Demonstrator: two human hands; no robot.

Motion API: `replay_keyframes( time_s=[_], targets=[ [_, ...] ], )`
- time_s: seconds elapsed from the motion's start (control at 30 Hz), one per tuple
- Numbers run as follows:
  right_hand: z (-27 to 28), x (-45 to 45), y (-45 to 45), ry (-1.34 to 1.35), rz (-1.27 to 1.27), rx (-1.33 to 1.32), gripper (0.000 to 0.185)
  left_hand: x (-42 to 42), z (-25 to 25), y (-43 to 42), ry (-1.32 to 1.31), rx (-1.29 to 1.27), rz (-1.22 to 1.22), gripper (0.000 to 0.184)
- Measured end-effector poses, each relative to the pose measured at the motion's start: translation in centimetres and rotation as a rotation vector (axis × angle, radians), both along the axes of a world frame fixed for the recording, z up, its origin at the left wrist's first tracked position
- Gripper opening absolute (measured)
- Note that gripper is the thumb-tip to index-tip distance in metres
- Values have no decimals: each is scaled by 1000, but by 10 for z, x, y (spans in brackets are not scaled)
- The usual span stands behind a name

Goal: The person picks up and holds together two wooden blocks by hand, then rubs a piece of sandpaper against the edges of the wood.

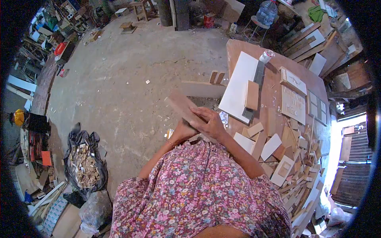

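A flat brown wooden board (179,104) slants up and to the left in front of my body. My left hand (182,131) is closed around its lower part from beneath, with the fingers mostly hidden. Across the board's upper face lies my right hand (209,122), its fingers curled over the edge. The board's lower end is partly covered by my hands. Just beyond, a longer light board (202,89) stands near the worktable, with two small wooden blocks (216,77) at its right end.
To my right, a worktable (238,49) bears a white panel (240,83), a white cup (266,56), framed pieces and a heap of wood offcuts (291,146). A black bag of wood scraps (84,160) sits on the floor at left. A water bottle (266,14) stands on a stool behind.
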State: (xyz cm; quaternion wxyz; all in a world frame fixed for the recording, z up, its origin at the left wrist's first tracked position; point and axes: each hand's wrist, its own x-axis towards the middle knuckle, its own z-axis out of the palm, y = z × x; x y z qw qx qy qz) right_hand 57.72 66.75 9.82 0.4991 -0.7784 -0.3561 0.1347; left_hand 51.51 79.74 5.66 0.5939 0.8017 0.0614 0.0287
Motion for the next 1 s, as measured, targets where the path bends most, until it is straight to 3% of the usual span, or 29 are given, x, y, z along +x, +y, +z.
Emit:
replay_keyframes(
  time_s=[0.1, 0.17, 0.23, 0.27, 0.3, 0.37, 0.43, 0.5, 0.57, 0.6, 0.63, 0.73, 0.8, 0.9, 0.97, 1.0],
  targets=[
    [-30, 22, -1, -78, -91, 4, 48, 4, -5, 1, -27, 111, -57, 54],
    [-34, 31, 1, 194, -200, 100, 48, 1, -7, -2, -17, 124, -66, 55],
    [-23, 29, 1, 127, -202, 12, 48, 6, 1, 0, 164, 189, -54, 55],
    [-23, 24, 0, 91, -137, 40, 48, 8, -37, 2, 10, 19, -3, 55],
    [-13, 14, 1, 59, -72, 67, 48, 4, -36, 2, 16, 17, -3, 55],
    [5, 1, -2, 190, -25, 99, 51, 2, -29, 6, -125, -301, 101, 55],
    [7, -2, -2, 8, 0, 44, 51, 0, -20, 8, -127, -195, 64, 58],
    [-13, 11, 0, -58, -44, 26, 51, 2, 17, 5, 115, 72, -30, 59],
    [-29, 25, 1, -123, -91, 1, 52, 3, 6, 2, 63, 154, -42, 58],
    [-33, 31, 2, -19, -159, 24, 51, 2, -2, 1, 11, 235, -53, 57],
    [-36, 34, 3, 83, -228, 49, 49, 2, -9, 0, 11, 236, -54, 57],
    [-15, 28, 3, 55, -142, 11, 50, 7, -21, 2, -77, 148, -5, 56],
    [3, 5, 5, 62, -77, 46, 50, 10, -21, 8, 76, -128, 106, 56],
    [7, -4, 3, -99, -13, -12, 49, 3, -26, 15, -61, -39, 53, 54],
    [-8, 8, 3, 2, 3, 67, 49, 1, -22, 11, -13, -122, 50, 54],
    [-19, 18, 4, -27, -61, 48, 49, 1, -5, 7, -1, 11, 13, 55]
  ],
)
